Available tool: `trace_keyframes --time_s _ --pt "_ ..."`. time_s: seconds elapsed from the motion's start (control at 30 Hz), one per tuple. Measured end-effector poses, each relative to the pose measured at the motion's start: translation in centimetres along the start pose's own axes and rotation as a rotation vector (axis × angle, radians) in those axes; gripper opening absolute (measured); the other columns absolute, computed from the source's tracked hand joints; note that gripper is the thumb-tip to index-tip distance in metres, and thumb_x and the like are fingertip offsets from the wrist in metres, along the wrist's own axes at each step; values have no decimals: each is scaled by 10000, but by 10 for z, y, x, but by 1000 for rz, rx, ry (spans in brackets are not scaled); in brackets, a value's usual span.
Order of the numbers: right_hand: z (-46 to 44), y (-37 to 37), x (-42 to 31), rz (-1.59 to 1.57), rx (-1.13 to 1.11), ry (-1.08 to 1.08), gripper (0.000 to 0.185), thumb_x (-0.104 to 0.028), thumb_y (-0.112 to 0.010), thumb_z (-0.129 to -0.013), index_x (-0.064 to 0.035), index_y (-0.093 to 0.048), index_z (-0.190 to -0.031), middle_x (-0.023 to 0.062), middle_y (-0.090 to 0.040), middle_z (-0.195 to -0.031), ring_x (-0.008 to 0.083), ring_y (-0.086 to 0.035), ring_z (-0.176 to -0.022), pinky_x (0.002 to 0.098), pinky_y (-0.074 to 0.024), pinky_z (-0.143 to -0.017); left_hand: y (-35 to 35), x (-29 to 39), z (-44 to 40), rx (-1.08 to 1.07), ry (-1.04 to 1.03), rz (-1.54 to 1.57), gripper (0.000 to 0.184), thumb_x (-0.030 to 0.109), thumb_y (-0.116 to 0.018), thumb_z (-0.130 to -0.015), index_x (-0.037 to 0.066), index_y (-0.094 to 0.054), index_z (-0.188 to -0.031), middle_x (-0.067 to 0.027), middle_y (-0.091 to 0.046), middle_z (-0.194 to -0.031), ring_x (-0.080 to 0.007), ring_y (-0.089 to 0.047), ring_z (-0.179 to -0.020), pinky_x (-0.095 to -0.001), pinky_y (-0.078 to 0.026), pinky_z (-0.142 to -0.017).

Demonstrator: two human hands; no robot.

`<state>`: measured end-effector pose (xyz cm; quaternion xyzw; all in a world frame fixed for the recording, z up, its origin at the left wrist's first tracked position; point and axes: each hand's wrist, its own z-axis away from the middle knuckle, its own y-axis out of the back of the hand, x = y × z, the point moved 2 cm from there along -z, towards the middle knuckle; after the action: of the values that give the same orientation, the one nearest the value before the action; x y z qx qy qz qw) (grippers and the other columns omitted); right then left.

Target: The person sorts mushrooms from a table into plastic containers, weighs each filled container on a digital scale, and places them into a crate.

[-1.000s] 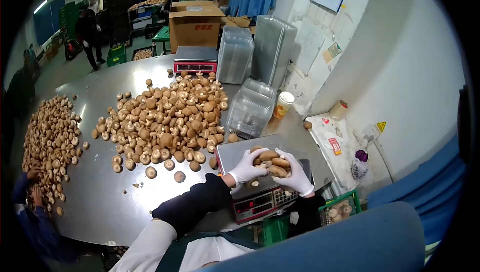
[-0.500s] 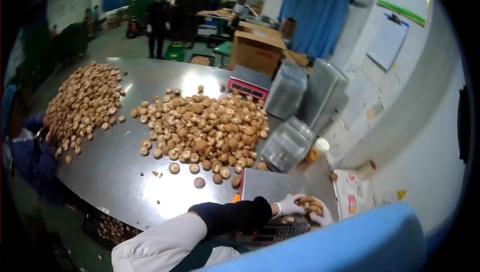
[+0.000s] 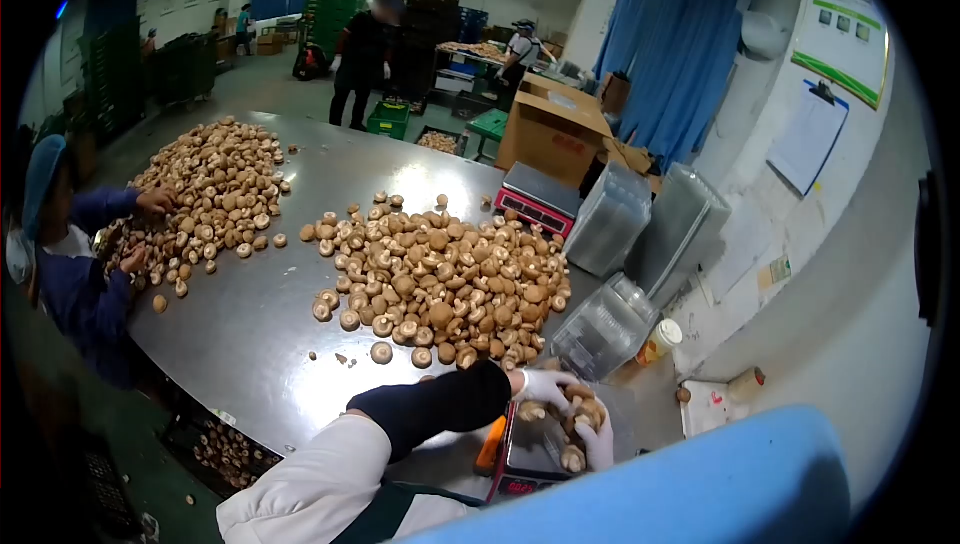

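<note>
Both my hands wear white gloves and sit close together over a red-edged digital scale (image 3: 518, 487). My left hand (image 3: 548, 386) curls its fingers round mushrooms from the far side. Opposite it, my right hand (image 3: 598, 441) closes on the same cluster of brown-capped mushrooms (image 3: 583, 412). More mushrooms lie just below the hands, in what looks like a clear plastic tray on the scale. An orange object (image 3: 490, 445) is beside the scale's left edge. Just beyond the hands spreads a large mushroom pile (image 3: 450, 279).
Clear plastic trays (image 3: 603, 329) stack to the right, near a paper cup (image 3: 660, 340). Another scale (image 3: 537, 200) and a cardboard box (image 3: 553, 134) stand behind the pile. Across the metal table (image 3: 250, 314), a co-worker's hands touch a second mushroom pile (image 3: 215, 184). A blue shape (image 3: 680, 489) blocks the lower right.
The view has shifted, so the table appears further right. My hands have moved with the mushrooms from over the scale's keypad onto its plate. The co-worker's arm now reaches into the far pile.
</note>
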<state>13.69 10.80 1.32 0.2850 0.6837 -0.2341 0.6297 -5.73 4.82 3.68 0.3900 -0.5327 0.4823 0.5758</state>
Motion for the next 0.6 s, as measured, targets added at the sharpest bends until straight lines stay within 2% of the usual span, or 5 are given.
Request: trace_keyframes --time_s 0.27,0.37,0.4,0.5,0.6 --pt "-15 9 -88 121 -101 -17 623 -122 -685 -798 7 -403 -1338 85 -529 -1237 162 -519 -1121 295 -409 -976 -1 25 -18 -20 -239 117 571 48 -661 -775 37 -456 -1308 -51 -580 -1103 -130 -562 -989 -261 -488 -855" --pt "-18 32 -93 125 -121 -82 603 -136 -682 -805 -4 -418 -1331 79 -539 -1213 153 -532 -1085 286 -424 -953 -20 6 -39 28 -181 252 598 52 -659 -785 47 -419 -1334 -60 -550 -1152 -139 -552 -1026 -271 -489 -865" --pt "-19 42 -84 75 -142 -167 589 -142 -677 -810 -9 -426 -1327 77 -542 -1207 149 -536 -1077 280 -434 -937 -28 -2 -43 72 -196 289 549 106 -677 -755 26 -470 -1258 -64 -559 -1071 -146 -544 -965 -262 -477 -829" --pt "-22 56 -63 25 -226 -352 559 -188 -674 -830 -22 -453 -1316 69 -563 -1176 141 -551 -1042 272 -460 -887 -35 -37 -57 94 -116 168 673 183 -696 -764 37 -401 -1351 -120 -537 -1194 -186 -518 -1072 -283 -439 -918" --pt "-23 58 -41 84 -231 -435 617 -210 -708 -818 -11 -430 -1331 69 -561 -1188 135 -549 -1051 272 -444 -912 -28 -41 -46 32 -78 -163 916 404 -743 -725 23 -284 -1421 -173 -499 -1306 -265 -492 -1179 -312 -375 -1007"
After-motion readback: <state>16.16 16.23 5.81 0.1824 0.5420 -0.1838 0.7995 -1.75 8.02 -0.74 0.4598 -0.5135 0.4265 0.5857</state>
